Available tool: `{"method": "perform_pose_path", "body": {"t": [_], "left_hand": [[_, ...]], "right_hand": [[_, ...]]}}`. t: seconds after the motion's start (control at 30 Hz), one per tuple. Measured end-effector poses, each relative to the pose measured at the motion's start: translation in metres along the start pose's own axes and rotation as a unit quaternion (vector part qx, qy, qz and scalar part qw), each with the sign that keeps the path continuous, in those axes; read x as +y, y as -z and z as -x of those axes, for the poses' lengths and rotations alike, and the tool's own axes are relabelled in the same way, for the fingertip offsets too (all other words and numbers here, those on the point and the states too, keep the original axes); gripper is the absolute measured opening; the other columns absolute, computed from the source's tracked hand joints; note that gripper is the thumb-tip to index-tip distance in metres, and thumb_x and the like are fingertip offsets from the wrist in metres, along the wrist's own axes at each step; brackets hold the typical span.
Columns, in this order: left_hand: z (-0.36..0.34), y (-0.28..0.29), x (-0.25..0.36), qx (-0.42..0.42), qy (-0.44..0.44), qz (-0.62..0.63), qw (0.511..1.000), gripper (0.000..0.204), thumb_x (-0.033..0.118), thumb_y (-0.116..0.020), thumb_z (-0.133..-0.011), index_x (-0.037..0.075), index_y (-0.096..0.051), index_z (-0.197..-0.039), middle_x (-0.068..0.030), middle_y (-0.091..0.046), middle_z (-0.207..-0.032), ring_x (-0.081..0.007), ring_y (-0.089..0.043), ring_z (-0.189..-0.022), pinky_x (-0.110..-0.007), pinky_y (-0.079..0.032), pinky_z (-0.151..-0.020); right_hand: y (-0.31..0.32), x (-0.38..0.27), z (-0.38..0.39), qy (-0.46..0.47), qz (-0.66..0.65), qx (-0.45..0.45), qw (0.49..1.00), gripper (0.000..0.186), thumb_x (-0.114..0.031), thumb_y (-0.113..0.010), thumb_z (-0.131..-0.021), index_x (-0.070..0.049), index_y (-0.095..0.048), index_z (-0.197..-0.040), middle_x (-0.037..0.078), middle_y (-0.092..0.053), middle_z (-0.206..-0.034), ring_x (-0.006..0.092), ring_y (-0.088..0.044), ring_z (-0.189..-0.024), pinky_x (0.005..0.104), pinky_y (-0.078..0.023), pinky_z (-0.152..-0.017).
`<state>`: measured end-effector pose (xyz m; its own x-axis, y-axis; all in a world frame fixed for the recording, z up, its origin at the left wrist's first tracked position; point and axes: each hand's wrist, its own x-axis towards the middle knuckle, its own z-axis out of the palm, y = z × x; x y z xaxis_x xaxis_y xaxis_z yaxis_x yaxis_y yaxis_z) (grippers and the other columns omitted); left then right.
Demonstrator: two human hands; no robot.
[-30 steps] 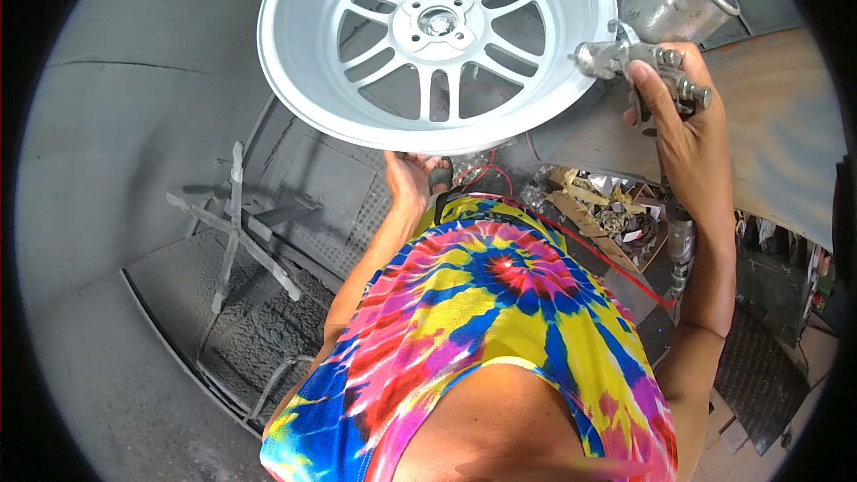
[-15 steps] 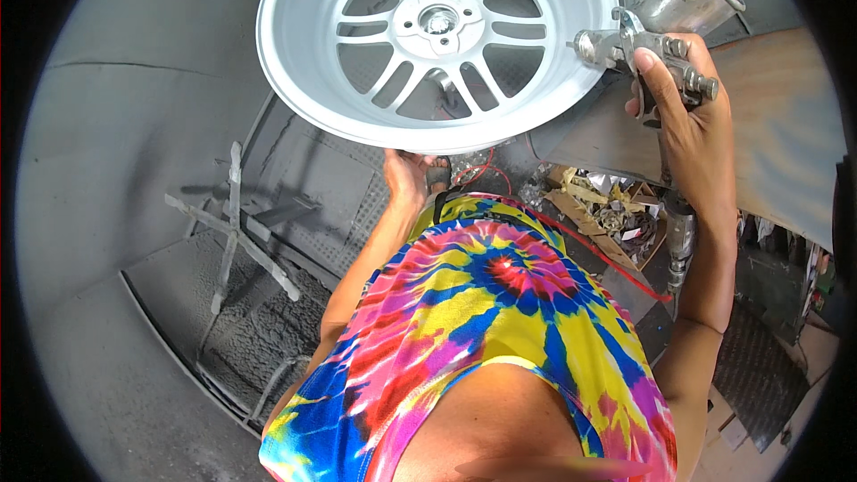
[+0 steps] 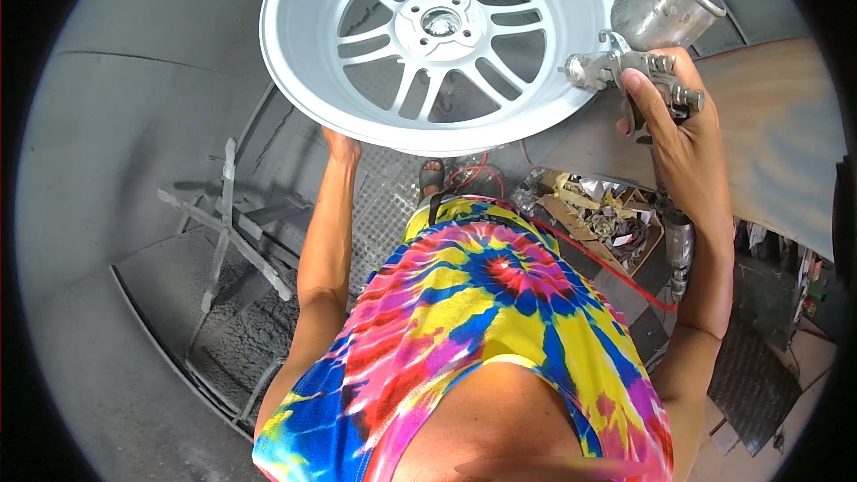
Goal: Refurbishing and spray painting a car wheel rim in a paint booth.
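Observation:
A silver-white car wheel rim (image 3: 428, 136) with paired spokes lies face up at the top of the view, tilted slightly. Beneath its near left edge is my left hand (image 3: 342, 145), at the rim's underside; the fingers are hidden behind the metal. My right hand (image 3: 678, 107) is wrapped round a metal spray gun (image 3: 616, 70), thumb on top of its body. The nozzle points left, close to the rim's right edge. A cup (image 3: 665, 4) sits on top of the gun, and a red hose (image 3: 616, 272) runs up to a fitting below its handle.
On the left stands a grey-coated cross-shaped stand (image 3: 228, 232), near a grey wall (image 3: 134, 143). A cardboard box of crumpled scraps (image 3: 616, 223) lies on the floor at right, below a wooden board (image 3: 768, 116). My foot in a sandal (image 3: 431, 180) shows under the wheel.
The wheel has turned, its spokes and bolt holes now at a different angle. My left hand has shifted left along the rim's underside. The spray gun has moved slightly left and down.

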<state>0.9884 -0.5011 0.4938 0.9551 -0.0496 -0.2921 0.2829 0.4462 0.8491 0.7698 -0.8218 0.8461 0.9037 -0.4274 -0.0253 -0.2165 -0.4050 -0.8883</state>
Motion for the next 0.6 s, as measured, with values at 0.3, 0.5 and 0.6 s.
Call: {"method": "perform_pose_path", "body": {"t": [0.3,0.5,0.6], "left_hand": [[0.078,-0.035,-0.029,0.158,0.034,-0.033,0.986,0.043,0.041,-0.052,-0.104,0.001,-0.065,-0.116,-0.0109,-0.071,-0.097,-0.0219,-0.07,-0.082,-0.039,-0.057,-0.068],[0.132,-0.059,-0.036,0.06,0.116,-0.005,0.991,0.059,0.055,-0.038,-0.106,0.001,-0.062,-0.106,-0.013,-0.069,-0.09,-0.0235,-0.068,-0.075,-0.04,-0.056,-0.061],[0.13,-0.057,-0.036,0.048,0.149,-0.01,0.988,0.045,0.041,-0.043,-0.106,0.001,-0.06,-0.12,-0.0133,-0.068,-0.112,-0.0257,-0.069,-0.096,-0.041,-0.058,-0.073]], "right_hand": [[0.012,0.003,-0.012,0.029,0.062,0.082,0.994,0.026,-0.025,-0.065,-0.102,-0.001,-0.061,-0.107,0.002,-0.064,-0.084,0.0087,-0.062,-0.072,0.0249,-0.048,-0.066],[0.009,0.007,-0.013,0.033,0.024,0.052,0.998,0.023,-0.023,-0.066,-0.101,-0.001,-0.061,-0.106,0.0,-0.061,-0.083,0.0078,-0.058,-0.07,0.0248,-0.05,-0.065],[0.004,0.001,-0.006,0.016,0.009,0.036,0.999,0.023,-0.023,-0.067,-0.101,-0.001,-0.06,-0.106,0.0,-0.06,-0.083,0.0074,-0.057,-0.071,0.0248,-0.051,-0.065]]}}
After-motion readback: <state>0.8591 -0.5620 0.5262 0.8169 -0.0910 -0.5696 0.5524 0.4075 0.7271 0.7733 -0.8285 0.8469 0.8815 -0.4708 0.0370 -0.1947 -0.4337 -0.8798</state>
